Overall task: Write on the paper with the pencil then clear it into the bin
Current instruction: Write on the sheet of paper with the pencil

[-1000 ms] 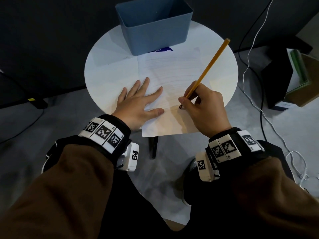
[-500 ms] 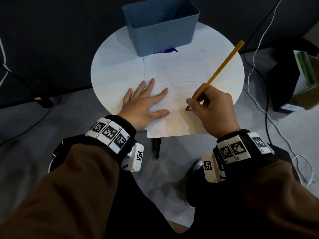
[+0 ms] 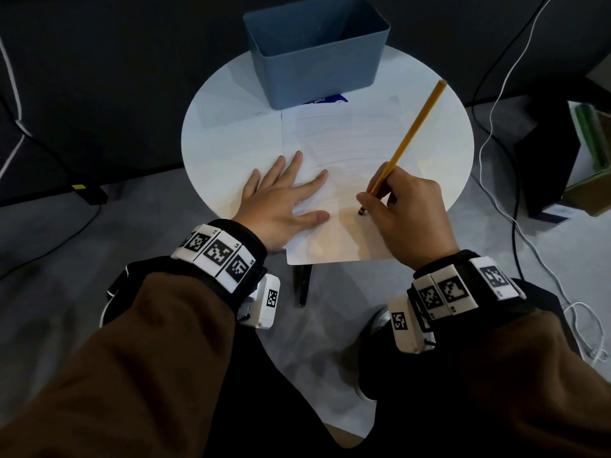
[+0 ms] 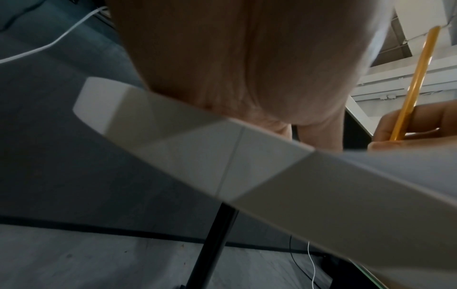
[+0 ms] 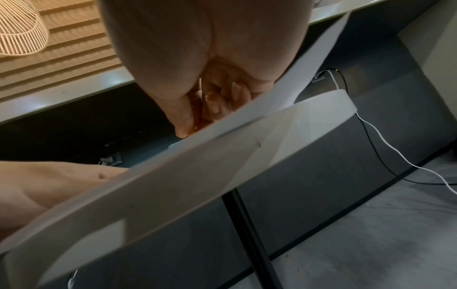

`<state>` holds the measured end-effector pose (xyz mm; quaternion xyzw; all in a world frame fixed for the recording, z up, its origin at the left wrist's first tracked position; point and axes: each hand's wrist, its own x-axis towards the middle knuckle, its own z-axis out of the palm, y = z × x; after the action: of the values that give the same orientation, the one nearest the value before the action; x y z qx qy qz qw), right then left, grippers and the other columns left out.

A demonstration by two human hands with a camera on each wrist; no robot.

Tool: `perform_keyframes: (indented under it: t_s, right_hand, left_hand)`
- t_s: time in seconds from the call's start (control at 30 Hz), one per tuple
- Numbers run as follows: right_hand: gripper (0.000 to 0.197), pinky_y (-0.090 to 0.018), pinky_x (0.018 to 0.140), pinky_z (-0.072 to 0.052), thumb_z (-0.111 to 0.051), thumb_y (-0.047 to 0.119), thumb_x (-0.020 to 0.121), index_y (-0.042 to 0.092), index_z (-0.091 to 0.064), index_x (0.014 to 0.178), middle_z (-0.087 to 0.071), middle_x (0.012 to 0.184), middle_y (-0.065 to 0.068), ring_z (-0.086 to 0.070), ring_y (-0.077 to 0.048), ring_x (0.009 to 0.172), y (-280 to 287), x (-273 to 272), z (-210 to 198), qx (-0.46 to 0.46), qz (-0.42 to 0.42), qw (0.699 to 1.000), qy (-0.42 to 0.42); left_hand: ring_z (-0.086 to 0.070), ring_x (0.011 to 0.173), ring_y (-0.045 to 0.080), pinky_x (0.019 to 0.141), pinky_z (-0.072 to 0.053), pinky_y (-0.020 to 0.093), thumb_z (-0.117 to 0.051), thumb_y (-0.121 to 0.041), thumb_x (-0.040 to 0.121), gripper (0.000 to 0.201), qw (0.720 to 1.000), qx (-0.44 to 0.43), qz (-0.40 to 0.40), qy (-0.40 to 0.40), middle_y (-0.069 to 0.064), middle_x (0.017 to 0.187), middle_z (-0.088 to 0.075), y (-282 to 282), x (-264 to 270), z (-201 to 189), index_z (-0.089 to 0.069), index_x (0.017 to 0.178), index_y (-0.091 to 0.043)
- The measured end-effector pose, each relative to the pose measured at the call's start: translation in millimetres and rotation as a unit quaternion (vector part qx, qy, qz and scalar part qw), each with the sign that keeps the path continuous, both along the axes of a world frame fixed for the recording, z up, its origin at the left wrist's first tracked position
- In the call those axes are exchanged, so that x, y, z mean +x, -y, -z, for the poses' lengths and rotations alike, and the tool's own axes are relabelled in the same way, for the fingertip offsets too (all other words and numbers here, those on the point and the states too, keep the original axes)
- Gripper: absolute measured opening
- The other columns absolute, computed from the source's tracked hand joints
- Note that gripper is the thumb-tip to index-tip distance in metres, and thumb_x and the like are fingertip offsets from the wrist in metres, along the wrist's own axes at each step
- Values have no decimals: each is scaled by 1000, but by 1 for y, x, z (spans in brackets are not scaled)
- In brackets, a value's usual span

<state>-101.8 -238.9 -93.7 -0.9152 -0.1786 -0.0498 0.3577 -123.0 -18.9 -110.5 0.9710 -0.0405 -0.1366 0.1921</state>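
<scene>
Hands unchanged: left hand (image 3: 281,203) flat on paper (image 3: 347,143), right hand (image 3: 406,216) still gripping pencil (image 3: 410,133).

The paper (image 3: 350,153) is a white lined sheet lying flat on the round table, its near edge hanging just over the rim. The pencil (image 3: 408,137) is long and yellow-orange, tilted with its blunt end up and away to the right and its dark tip on the near part of the sheet. The bin (image 3: 317,51) is a blue-grey rectangular tub, upright and open, at the table's far side, just beyond the sheet's far edge.
</scene>
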Motion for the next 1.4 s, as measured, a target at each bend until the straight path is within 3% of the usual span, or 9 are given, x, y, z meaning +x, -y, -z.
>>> perform_keyframes:
  t_s: [0.07, 0.2, 0.43, 0.53, 0.67, 0.9, 1.07, 1.2, 1.4]
  right_hand:
    - [12, -34, 62, -50, -69, 26, 95, 20, -62, 88, -62, 68, 20, -53, -2, 59, 0, 0, -1, 6, 3, 1000, 1]
    - [14, -22, 60, -40, -70, 26, 94, 24, -59, 85, -64, 68, 19, -55, 0, 62, -13, -7, -1, 19, -43, 999, 3]
    - [15, -26, 61, -39, -68, 28, 95, 25, -58, 86, -63, 69, 19, -53, 3, 62, -6, 1, 1, -12, -39, 999, 7]
    - [14, -23, 60, -38, -69, 27, 95, 24, -59, 85, -65, 70, 16, -54, 2, 63, -12, -3, 0, 5, -48, 999, 8]
    - [12, -29, 62, -46, -68, 29, 95, 24, -61, 86, -69, 76, 13, -53, -1, 62, -25, -7, 3, -1, -81, 997, 6]
    - [14, -25, 61, -41, -69, 28, 95, 23, -59, 86, -64, 70, 18, -54, 2, 62, -12, 3, 1, -7, -44, 999, 10]
    - [13, -21, 61, -38, -70, 25, 93, 21, -61, 85, -61, 68, 18, -54, 0, 62, -20, -4, 3, 19, -62, 998, 9]
    - [14, -28, 61, -44, -69, 27, 93, 24, -59, 85, -65, 71, 17, -54, -2, 62, -20, -4, 4, 17, -68, 998, 4]
    - [15, -22, 61, -39, -70, 25, 94, 24, -58, 84, -64, 70, 17, -53, 2, 62, -9, 2, 1, 17, -34, 999, 13]
  left_hand:
    - [21, 149, 7, 121, 14, 43, -37, -72, 93, 67, 1000, 0, 0, 2, -14, 164, 19, 0, 0, 0, -7, 151, -59]
    - [21, 150, 8, 121, 14, 43, -37, -73, 93, 67, 1000, 10, 0, 4, -14, 164, 19, 1, 2, 1, -5, 150, -59]
    - [21, 150, 9, 121, 14, 42, -36, -72, 93, 67, 1000, 17, -1, -2, -15, 164, 20, 1, 2, 1, -4, 151, -59]
    - [21, 150, 9, 121, 14, 42, -36, -72, 93, 68, 1000, 19, -1, 1, -15, 164, 21, 1, 3, 2, -4, 151, -58]
    - [22, 150, 10, 121, 13, 43, -35, -75, 91, 70, 1000, 29, -1, 4, -14, 163, 21, 2, 4, 3, -2, 151, -58]
    - [22, 150, 9, 121, 14, 42, -35, -73, 93, 68, 1000, 19, -1, -5, -15, 163, 21, 2, 2, 0, -4, 151, -58]
    - [22, 150, 10, 120, 15, 42, -36, -73, 93, 68, 1000, 25, -2, 3, -15, 163, 21, 1, 4, 3, -2, 150, -59]
    - [22, 149, 9, 120, 14, 42, -36, -73, 92, 68, 1000, 23, -2, 4, -16, 163, 21, 1, 4, 3, -3, 150, -59]
    - [22, 149, 8, 121, 14, 42, -36, -72, 93, 67, 1000, 12, -2, 2, -16, 163, 21, 0, 2, 1, -4, 150, -60]
